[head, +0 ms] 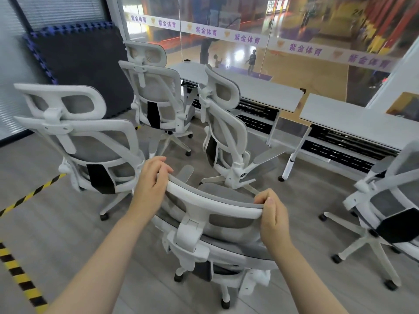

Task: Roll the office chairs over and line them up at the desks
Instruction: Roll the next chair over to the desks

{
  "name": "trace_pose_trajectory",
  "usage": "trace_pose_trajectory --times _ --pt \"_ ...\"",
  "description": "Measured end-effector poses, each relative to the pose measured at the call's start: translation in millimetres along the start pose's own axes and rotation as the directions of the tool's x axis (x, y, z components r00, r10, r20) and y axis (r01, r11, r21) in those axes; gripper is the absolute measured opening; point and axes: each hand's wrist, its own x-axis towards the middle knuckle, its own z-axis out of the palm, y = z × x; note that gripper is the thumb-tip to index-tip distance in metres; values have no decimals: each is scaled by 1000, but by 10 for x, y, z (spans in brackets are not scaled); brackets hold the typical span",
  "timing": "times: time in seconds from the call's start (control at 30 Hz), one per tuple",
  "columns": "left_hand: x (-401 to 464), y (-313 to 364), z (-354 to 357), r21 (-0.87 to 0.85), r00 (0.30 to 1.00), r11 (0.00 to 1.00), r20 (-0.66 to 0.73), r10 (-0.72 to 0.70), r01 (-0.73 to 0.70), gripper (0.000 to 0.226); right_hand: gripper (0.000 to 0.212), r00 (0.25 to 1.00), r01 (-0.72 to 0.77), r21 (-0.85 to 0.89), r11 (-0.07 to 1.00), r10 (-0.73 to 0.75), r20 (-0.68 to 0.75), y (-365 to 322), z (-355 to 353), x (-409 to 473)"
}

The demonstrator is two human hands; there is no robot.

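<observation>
- Left hand (151, 177) on the left end of the headrest (215, 206) of the nearest chair (204, 236); fingers (164, 167) curled over the top edge, thumb side behind. Firm hold.
- Right hand (273, 217) on the right end of the same headrest; fingers (260, 197) hooked over the rim, thumb pressed against the end. Both hands closed round the frame, nothing else held.
- Held chair in the foreground, back toward the camera, seat facing the benches; wheels on the grey floor (56, 234). Not yet at a bench.
- Left chair (79, 141) just beside the held one; far chair (156, 91) near the left bench (249, 87); tilted middle chair (224, 123) directly ahead, between the held chair and the benches; another chair (385, 200) at the right edge, near the right bench (353, 118).
- Handling, judged: white plastic frame stiff, grey mesh soft and yielding, so grip belongs on the frame, not the mesh. Five-wheel base should roll freely and swivel; moderate weight, push rather than lift.
- Headrest sits on a slim adjustable stalk: likely to flex or pivot under a hard shove. Lower hold on the backrest rim probably steadier for steering.
- Risk, judged: wheel legs catching those of the middle chair, given the crowding ahead.
- Yellow-black tape (27, 288) on the floor at left; dark foam mat (79, 64) against the wall.
</observation>
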Motion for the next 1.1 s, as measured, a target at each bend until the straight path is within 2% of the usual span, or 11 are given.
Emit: trace_pose_trajectory --times 0.23,0.43,0.53,0.6,0.7,0.83,1.1 --pt "-171 93 46 40 996 998 -76 -44 47 34 34 975 46 -163 986 -8 223 -119 -219 65" --pt "-447 48 -180 191 998 980 -41 -40 47 52 22 889 82 -309 947 71 453 -491 -269 266" --pt "-650 1 -377 359 997 931 -54 -54 70 49 37 851 190 -353 916 25 525 -738 -144 312" --pt "-796 -36 -563 460 994 882 -78 -73 101 47 45 834 299 -365 882 -56 549 -930 12 282" --pt "-1046 -125 -933 552 985 817 -127 -114 165 49 49 781 435 -340 834 -162 603 -1176 361 130" --pt "-1470 -304 -1539 622 962 741 -240 -129 255 44 46 687 573 -203 794 -330 648 -1406 914 -225" --pt "-2751 -629 -2951 632 861 596 -446 -245 496 38 50 505 639 -76 766 -343 792 -1989 2206 -1202"
